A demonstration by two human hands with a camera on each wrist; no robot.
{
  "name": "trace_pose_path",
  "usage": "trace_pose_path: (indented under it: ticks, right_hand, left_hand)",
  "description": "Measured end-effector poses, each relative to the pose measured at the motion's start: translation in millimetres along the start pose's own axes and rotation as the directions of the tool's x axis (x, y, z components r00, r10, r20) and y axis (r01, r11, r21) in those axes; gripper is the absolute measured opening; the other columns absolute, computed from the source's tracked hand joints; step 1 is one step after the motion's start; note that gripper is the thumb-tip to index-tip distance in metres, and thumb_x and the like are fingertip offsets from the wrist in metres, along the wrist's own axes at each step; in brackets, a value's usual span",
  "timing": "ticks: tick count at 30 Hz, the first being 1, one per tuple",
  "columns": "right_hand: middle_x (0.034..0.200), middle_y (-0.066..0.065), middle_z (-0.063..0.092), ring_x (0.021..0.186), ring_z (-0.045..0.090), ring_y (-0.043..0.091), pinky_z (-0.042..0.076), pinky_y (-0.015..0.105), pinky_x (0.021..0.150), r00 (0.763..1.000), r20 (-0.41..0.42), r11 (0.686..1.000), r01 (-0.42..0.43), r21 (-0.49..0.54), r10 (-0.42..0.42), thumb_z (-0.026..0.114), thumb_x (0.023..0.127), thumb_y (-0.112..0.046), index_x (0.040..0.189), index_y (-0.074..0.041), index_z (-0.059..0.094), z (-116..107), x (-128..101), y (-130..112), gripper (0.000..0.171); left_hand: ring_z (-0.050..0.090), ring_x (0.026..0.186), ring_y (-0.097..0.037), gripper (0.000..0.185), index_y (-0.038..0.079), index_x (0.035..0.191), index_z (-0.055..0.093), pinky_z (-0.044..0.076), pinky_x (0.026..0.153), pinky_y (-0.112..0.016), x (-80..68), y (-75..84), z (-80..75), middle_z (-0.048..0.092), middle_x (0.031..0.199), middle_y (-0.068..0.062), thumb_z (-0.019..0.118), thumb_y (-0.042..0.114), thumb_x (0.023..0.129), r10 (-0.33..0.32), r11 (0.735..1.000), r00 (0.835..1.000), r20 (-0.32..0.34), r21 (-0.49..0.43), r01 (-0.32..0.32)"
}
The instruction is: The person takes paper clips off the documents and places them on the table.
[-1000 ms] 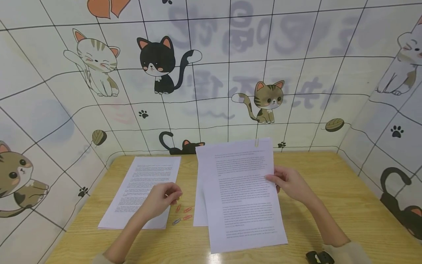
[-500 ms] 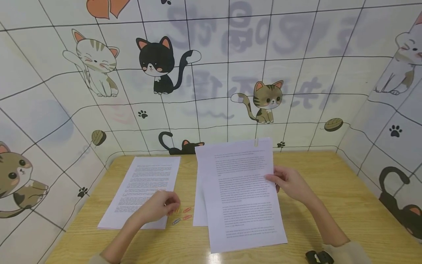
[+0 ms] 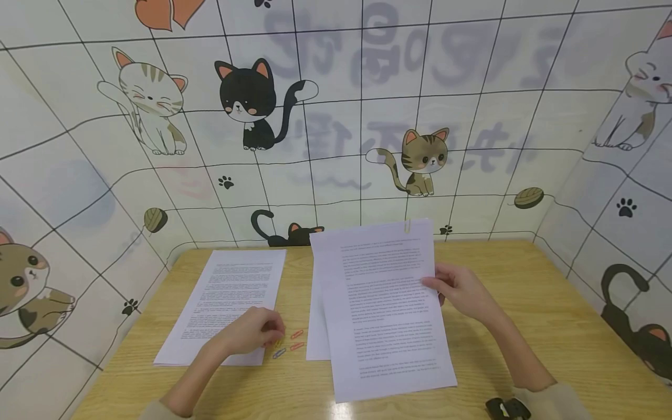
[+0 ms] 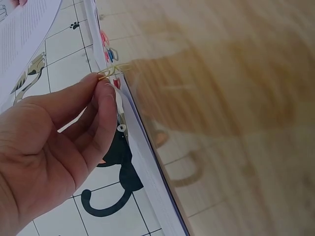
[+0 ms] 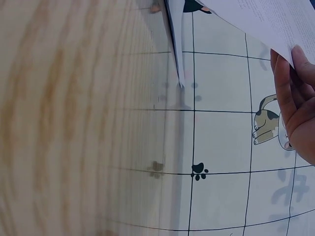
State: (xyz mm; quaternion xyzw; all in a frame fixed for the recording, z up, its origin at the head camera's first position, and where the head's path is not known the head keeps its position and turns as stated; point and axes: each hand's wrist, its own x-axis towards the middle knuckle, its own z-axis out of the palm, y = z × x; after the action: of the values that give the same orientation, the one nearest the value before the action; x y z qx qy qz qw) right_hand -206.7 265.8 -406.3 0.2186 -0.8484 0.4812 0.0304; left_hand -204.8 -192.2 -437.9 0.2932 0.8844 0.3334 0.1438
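Bright, even indoor light, pretty soft shadows overall.

Head view bends the wall's grid lines hard at the edges, with a small glare spot on the light wooden table [image 3: 341,410]. Both wrist views show the wood grain smeared and blurry up close.

1. Gold paper clip [image 4: 112,70]: pinched at the fingertips, just above the loose clips.
2. Clipped printed sheets [image 3: 385,309]: lifted and tilted, a clip on the top edge, lower edge near the counter [image 3: 551,326].

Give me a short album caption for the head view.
Left hand pinches a paper clip while right hand holds clipped pages.
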Motion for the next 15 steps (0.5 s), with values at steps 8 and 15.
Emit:
trace_pose_path:
  ticks: [8, 15]
  right_hand:
    - [0.089, 0.006, 0.072, 0.06, 0.063, 0.018, 0.052, 0.028, 0.053, 1.0, -0.003, 1.0, 0.007, -0.004, -0.007, 0.063, 0.1, -0.006, 0.118, 0.002, 0.065, -0.7, 0.0, 1.1, 0.02]
    - [0.091, 0.007, 0.073, 0.061, 0.064, 0.019, 0.052, 0.028, 0.053, 1.0, 0.005, 1.0, 0.007, 0.01, -0.007, 0.063, 0.1, -0.006, 0.12, 0.001, 0.065, -1.0, 0.0, 0.6, 0.022]
  left_hand:
    - [0.054, 0.068, -0.005, 0.005, 0.011, 0.092, 0.072, 0.048, 0.062, -0.024, 1.2, -3.7, -3.6, 0.063, 0.078, 0.006, 0.071, 0.014, 0.095, 0.018, 1.0, 1.0, -0.006, 0.016, -0.017]
    - [0.062, 0.073, -0.011, 0.005, 0.007, 0.094, 0.071, 0.052, 0.068, -0.025, 2.7, -2.0, -8.6, 0.069, 0.081, 0.001, 0.068, 0.011, 0.097, 0.077, 0.997, 0.996, -0.053, 0.0, -0.077]
